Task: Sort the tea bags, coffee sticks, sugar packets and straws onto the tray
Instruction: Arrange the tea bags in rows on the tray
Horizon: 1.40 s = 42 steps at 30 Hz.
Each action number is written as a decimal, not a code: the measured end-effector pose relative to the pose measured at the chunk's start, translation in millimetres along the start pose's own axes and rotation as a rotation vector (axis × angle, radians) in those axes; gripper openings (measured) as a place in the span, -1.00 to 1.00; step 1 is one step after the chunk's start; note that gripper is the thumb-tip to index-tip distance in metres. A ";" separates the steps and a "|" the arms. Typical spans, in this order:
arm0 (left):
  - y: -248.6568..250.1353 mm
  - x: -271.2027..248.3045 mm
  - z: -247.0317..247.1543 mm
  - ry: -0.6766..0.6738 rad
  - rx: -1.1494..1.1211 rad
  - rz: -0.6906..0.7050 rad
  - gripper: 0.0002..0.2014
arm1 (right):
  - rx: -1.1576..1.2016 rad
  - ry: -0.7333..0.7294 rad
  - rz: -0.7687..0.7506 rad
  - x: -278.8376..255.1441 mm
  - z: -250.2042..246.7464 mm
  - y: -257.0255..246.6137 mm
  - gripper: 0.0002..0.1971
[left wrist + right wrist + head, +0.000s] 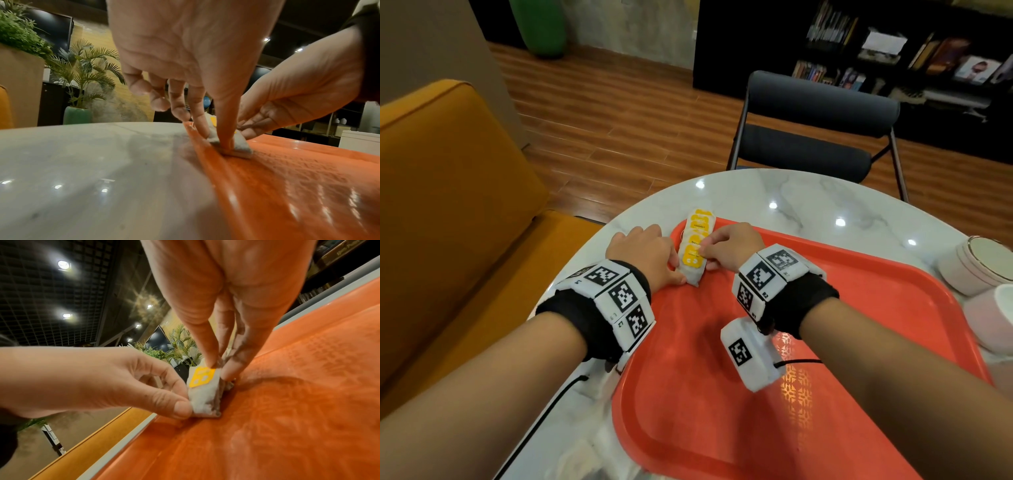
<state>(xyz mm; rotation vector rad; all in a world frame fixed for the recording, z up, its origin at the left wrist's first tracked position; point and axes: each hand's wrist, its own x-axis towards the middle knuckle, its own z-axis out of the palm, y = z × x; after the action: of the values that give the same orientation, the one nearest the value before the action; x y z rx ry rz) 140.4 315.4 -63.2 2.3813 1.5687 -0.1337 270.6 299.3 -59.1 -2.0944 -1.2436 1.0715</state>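
Observation:
A row of white tea bags with yellow tags (695, 240) lies in the far left corner of the red tray (825, 308). My left hand (676, 270) is at the row's left side. Its thumb and index finger pinch the nearest tea bag (203, 394) at its near corner. My right hand (705, 255) is at the right side, thumb on the yellow tag and fingers against the bag's right edge. The left wrist view shows my left hand (214, 139) pressing the bag (240, 143) onto the tray (287, 178). No coffee sticks, sugar packets or straws are in view.
The tray lies on a round marble table (791, 198). Pale round containers (976, 267) stand at the table's right edge. A dark chair (815, 137) is beyond the table and an orange sofa (448, 205) is on the left.

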 end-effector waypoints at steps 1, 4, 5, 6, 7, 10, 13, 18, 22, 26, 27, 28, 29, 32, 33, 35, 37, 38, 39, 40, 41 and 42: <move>0.4 0.2 -0.3 -0.002 0.004 -0.004 -0.72 | 0.008 -0.010 0.006 0.2 -0.1 0.0 -0.91; -0.4 0.6 -2.6 -0.019 0.015 -0.014 -0.68 | 0.077 0.012 0.022 3.0 0.1 2.7 -0.82; -0.9 0.6 -3.6 -0.028 0.016 -0.015 -0.67 | 0.100 0.036 0.037 3.7 0.0 3.3 -0.85; -1.6 0.6 -4.7 -0.034 0.014 -0.016 -0.68 | 0.112 0.054 0.054 4.7 -0.4 3.6 -0.90; -2.3 0.4 -5.6 -0.040 0.011 -0.017 -0.71 | 0.111 0.064 0.069 5.2 -0.4 4.0 -0.91; -5.4 -0.1 -6.8 -0.059 -0.010 -0.024 -0.75 | 0.062 0.041 0.148 7.5 -0.5 6.0 -0.78; -8.1 -0.2 -7.0 -0.076 -0.056 -0.034 -0.76 | 0.071 -0.064 0.240 6.2 2.9 6.6 -0.83; -12.7 0.1 -6.4 -0.091 -0.094 -0.032 -0.76 | 0.100 -0.129 0.158 -3.0 3.8 4.5 -0.69; -19.2 -7.6 -7.7 -0.076 -0.132 -0.032 -0.79 | 0.097 -0.119 0.170 -5.3 1.6 6.7 -0.74; -27.4 -29.8 -13.8 -0.072 -0.155 -0.057 -0.81 | 0.053 -0.076 0.221 -19.8 -13.0 16.8 -0.71; -28.7 -36.6 -15.8 -0.074 -0.154 -0.058 -0.81 | 0.082 -0.078 0.204 -27.2 -17.3 20.2 -0.76; -29.3 -46.7 -18.6 -0.079 -0.155 -0.055 -0.81 | 0.099 -0.086 0.185 -39.3 -21.4 23.5 -0.82; -29.2 -55.2 -21.1 -0.081 -0.160 -0.046 -0.80 | 0.100 -0.103 0.164 -50.6 -25.2 25.4 -0.87; -24.6 -87.2 -28.3 -0.099 -0.184 0.014 -0.78 | 0.057 -0.171 0.105 -89.2 -34.8 33.4 -0.77; -21.6 -100.0 -28.9 -0.107 -0.189 0.042 -0.78 | 0.034 -0.195 0.084 -105.0 -37.7 37.5 -0.73; -15.1 -119.9 -28.7 -0.134 -0.181 0.091 -0.76 | -0.057 -0.262 0.044 -131.1 -42.0 44.5 -0.67; -4.7 -142.4 -25.3 -0.178 -0.156 0.135 -0.72 | -0.195 -0.327 0.002 -159.5 -43.5 53.1 -0.62; 1.7 -154.9 -22.4 -0.206 -0.144 0.155 -0.70 | -0.255 -0.349 -0.016 -175.8 -43.3 57.7 -0.60; 7.1 -163.9 -19.4 -0.232 -0.137 0.171 -0.67 | -0.302 -0.367 -0.037 -186.7 -41.4 61.8 -0.58; 12.5 -173.6 -15.5 -0.265 -0.130 0.183 -0.64 | -0.345 -0.378 -0.059 -197.4 -38.3 67.1 -0.56; 18.5 -185.5 -11.9 -0.300 -0.117 0.196 -0.60 | -0.384 -0.377 -0.087 -211.3 -35.2 72.8 -0.54; 22.8 -193.7 -7.0 -0.337 -0.100 0.197 -0.56 | -0.427 -0.375 -0.112 -220.9 -31.1 77.9 -0.54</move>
<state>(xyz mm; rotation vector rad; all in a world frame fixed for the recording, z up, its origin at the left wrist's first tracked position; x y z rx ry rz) 82.3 137.7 -7.4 2.2758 1.1567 -0.3834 273.2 67.6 -12.7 -2.1461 -1.8901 1.2768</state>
